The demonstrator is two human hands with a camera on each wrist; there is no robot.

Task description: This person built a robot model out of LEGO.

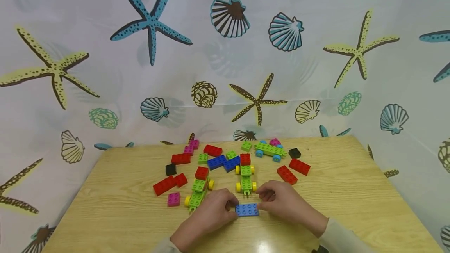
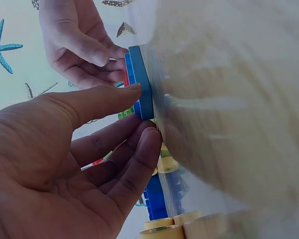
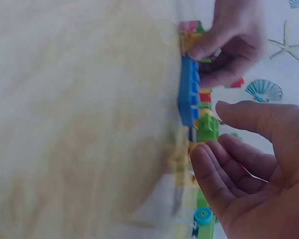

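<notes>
A light blue toy building brick (image 1: 247, 209) lies on the wooden table close to the front, studs up. My left hand (image 1: 217, 211) holds its left end; in the left wrist view the thumb (image 2: 124, 95) presses against the brick's end, with the fingertips close by its corner. On the other side, my right hand (image 1: 286, 202) is at the brick's right end, fingers loosely bent. The right wrist view shows a small gap between that thumb (image 3: 231, 113) and the brick (image 3: 188, 92). Nothing is between the right fingers.
Two green toy cars with yellow wheels stand behind the hands, a left one (image 1: 197, 196) and a middle one (image 1: 246, 180), each topped with a red brick. A green car base (image 1: 270, 149) with blue wheels is farther back. Several loose bricks surround them, including red bricks (image 1: 164, 185) and dark blue bricks (image 1: 216, 162).
</notes>
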